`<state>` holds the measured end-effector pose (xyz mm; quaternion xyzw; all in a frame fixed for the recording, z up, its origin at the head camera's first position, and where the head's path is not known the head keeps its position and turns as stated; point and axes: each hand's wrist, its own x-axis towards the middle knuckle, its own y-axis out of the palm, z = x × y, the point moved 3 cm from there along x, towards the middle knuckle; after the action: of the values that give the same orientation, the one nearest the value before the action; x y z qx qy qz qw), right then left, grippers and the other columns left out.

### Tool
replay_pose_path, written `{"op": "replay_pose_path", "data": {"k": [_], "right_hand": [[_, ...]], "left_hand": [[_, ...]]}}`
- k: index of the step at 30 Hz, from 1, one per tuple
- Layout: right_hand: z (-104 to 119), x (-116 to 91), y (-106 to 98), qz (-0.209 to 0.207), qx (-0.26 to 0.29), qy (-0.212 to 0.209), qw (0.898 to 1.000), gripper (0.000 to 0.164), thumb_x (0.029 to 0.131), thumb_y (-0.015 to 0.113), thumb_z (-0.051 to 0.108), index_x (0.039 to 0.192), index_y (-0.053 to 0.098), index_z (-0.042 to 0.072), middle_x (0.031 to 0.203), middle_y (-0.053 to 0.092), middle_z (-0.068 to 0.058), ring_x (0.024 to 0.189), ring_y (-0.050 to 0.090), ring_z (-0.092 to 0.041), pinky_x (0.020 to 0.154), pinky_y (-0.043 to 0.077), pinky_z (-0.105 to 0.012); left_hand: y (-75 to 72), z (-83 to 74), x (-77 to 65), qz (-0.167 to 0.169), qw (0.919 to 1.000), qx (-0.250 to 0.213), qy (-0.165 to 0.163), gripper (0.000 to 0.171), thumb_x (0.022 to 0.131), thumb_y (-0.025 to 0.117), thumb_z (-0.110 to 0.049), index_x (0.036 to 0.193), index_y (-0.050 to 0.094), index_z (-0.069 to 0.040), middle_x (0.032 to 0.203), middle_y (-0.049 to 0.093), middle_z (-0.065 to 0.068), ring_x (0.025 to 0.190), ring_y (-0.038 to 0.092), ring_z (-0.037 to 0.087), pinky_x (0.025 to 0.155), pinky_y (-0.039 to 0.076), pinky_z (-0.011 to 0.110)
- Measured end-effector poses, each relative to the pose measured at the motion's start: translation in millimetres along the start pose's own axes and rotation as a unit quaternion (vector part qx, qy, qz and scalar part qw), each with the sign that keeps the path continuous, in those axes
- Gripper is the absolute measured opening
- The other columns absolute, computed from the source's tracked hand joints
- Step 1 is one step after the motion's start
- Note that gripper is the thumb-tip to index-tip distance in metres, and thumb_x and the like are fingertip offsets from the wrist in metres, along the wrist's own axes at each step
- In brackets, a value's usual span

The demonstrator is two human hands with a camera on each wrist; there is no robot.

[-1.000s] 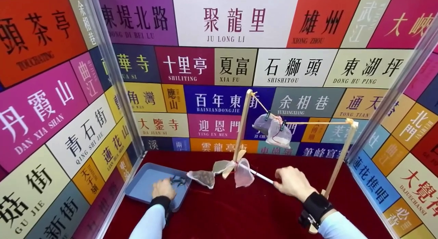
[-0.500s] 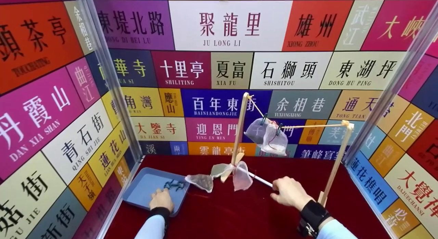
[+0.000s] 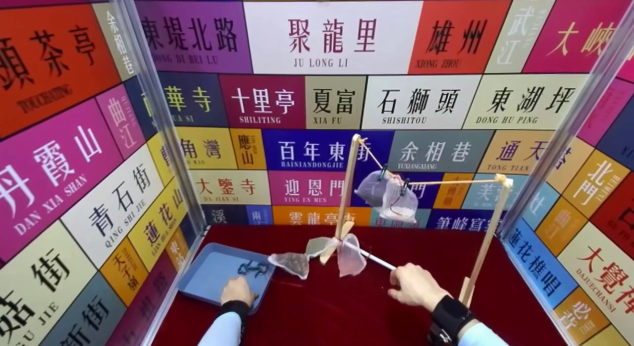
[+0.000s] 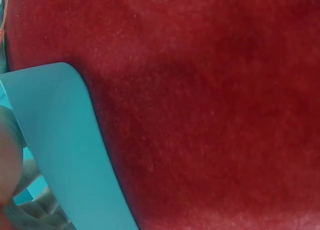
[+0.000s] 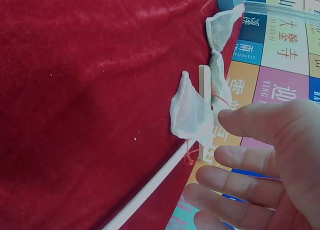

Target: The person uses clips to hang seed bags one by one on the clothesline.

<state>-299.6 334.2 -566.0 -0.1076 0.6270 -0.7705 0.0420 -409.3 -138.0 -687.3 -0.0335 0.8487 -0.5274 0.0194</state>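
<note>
My left hand [image 3: 237, 290] is low inside the blue tray [image 3: 203, 281], its fingers bent loosely and partly hidden. In the left wrist view the tray wall [image 4: 65, 140] covers part of them; I see nothing held. Dark green clips [image 3: 253, 269] lie in the tray beyond that hand. My right hand [image 3: 416, 284] hovers over the red cloth with relaxed, spread fingers, beside the end of a white rod [image 3: 374, 258]. It holds nothing in the right wrist view. A pinkish mesh bag [image 5: 187, 112] lies at the rod's far end.
Two wooden posts [image 3: 348, 187] [image 3: 488, 242] carry a sagging cord [image 3: 453, 181]. Two mesh bags [image 3: 400, 204] hang from it by green clips. A mesh bag with dark contents [image 3: 292, 263] and a pale one [image 3: 317, 247] lie by the tray. Sign-covered walls enclose the cloth.
My left hand has drawn back from the green clips toward the tray's front edge. The right hand has shifted slightly down. The view has tilted a little, then settled.
</note>
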Motion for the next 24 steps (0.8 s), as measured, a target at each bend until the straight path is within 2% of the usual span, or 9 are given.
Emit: {"op": "replay_pose_path", "data": {"k": [6, 8, 11, 18, 24], "right_hand": [[3, -2, 3, -0.002, 0.002, -0.010, 1.000, 0.021, 0.080, 0.095, 0.028, 0.082, 0.078, 0.015, 0.077, 0.071, 0.001, 0.074, 0.070, -0.024, 0.065, 0.060, -0.049], [4, -3, 4, -0.002, 0.002, -0.015, 1.000, 0.021, 0.080, 0.094, 0.028, 0.081, 0.078, 0.016, 0.075, 0.070, 0.002, 0.072, 0.069, -0.022, 0.063, 0.059, -0.047], [5, -4, 5, -0.004, 0.003, -0.022, 1.000, 0.021, 0.080, 0.094, 0.028, 0.080, 0.077, 0.016, 0.074, 0.069, 0.004, 0.071, 0.066, -0.020, 0.062, 0.056, -0.045], [11, -5, 5, -0.008, 0.005, -0.034, 0.999, 0.021, 0.081, 0.094, 0.029, 0.082, 0.078, 0.016, 0.074, 0.067, 0.005, 0.071, 0.064, -0.018, 0.061, 0.054, -0.042], [19, -2, 3, -0.029, 0.006, -0.065, 0.997, 0.019, 0.083, 0.093, 0.029, 0.081, 0.078, 0.018, 0.072, 0.070, 0.007, 0.069, 0.067, -0.018, 0.060, 0.054, -0.039]], "left_hand": [[-0.1, 1.9, -3.1, -0.042, 0.9985, -0.032, 0.010, 0.034, 0.081, 0.098, -0.021, 0.090, 0.075, 0.002, 0.102, 0.077, 0.033, 0.097, 0.078, 0.055, 0.085, 0.066, 0.066], [-1.7, 0.8, -4.0, -0.051, 0.9978, -0.040, 0.018, 0.029, 0.082, 0.095, -0.019, 0.086, 0.075, 0.001, 0.097, 0.079, 0.031, 0.094, 0.078, 0.054, 0.085, 0.066, 0.065], [-7.6, -5.0, -5.1, -0.048, 0.9970, -0.054, 0.026, 0.021, 0.090, 0.088, -0.016, 0.085, 0.074, -0.001, 0.093, 0.080, 0.028, 0.092, 0.079, 0.052, 0.084, 0.065, 0.065], [-27.8, -37.2, -2.7, -0.068, 0.9940, -0.063, 0.057, 0.015, 0.100, 0.081, -0.022, 0.097, 0.084, -0.008, 0.096, 0.084, 0.019, 0.091, 0.079, 0.044, 0.081, 0.064, 0.062], [-37.6, -76.8, -10.9, -0.103, 0.9808, -0.110, 0.124, 0.016, 0.100, 0.082, -0.018, 0.107, 0.084, -0.005, 0.098, 0.086, 0.016, 0.090, 0.082, 0.040, 0.081, 0.066, 0.056]]}}
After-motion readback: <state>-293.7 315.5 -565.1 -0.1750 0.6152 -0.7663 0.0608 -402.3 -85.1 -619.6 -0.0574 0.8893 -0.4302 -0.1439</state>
